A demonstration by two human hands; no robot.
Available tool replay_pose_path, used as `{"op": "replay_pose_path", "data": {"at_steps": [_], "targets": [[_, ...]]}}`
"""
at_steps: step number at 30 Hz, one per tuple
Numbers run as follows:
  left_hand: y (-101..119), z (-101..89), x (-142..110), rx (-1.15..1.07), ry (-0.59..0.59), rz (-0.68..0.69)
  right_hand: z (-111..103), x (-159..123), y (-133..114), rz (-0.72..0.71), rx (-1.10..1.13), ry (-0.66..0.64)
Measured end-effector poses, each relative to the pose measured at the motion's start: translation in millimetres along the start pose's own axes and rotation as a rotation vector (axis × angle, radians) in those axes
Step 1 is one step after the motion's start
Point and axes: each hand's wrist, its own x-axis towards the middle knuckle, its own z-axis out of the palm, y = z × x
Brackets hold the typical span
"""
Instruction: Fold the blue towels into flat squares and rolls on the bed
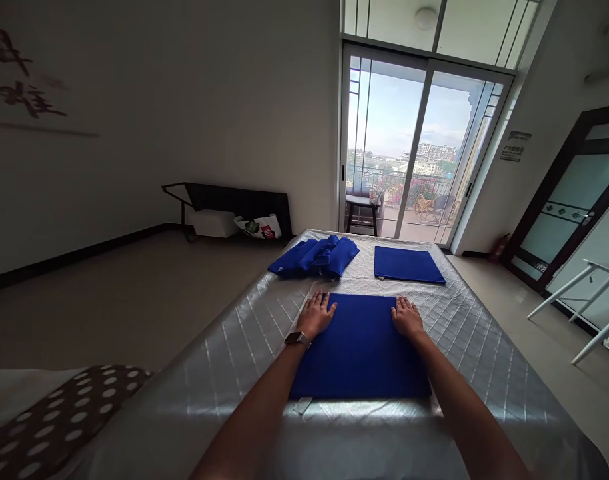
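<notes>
A flat blue cloth (362, 353), rectangular with a small white tag at its near left corner, lies on the quilted silvery mattress (244, 340). My left hand (317, 315) rests flat on its far left corner, fingers stretched out; a watch is on that wrist. On the far right corner lies my right hand (407, 316), palm down with its fingers extended. Beyond my left hand is a rumpled heap of blue cloth (317, 257). Farther right, a second flat blue cloth (408, 265) lies smooth, also with a small tag.
Sliding glass doors (419, 153) stand past the mattress's far end. A black bench frame (239, 203) with a white box is against the left wall. White furniture legs (559, 297) and a dark-framed door (564, 200) are on the right. Polka-dot fabric (69, 420) lies lower left.
</notes>
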Motion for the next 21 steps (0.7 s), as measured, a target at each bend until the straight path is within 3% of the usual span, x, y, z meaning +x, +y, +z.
{"op": "replay_pose_path", "data": {"at_steps": [5,17,21], "targets": [[1.0,0.6,0.1,-0.009,0.020,0.007,1.4,1.1,0.6,-0.004,0.014,0.006],[5.7,-10.8,4.5,0.024,-0.059,-0.059,1.5,-1.7,-0.6,-0.001,0.064,0.019],[35.0,-13.2,12.4,0.039,-0.032,-0.021,2.7,-1.2,-1.5,0.002,0.066,0.021]]}}
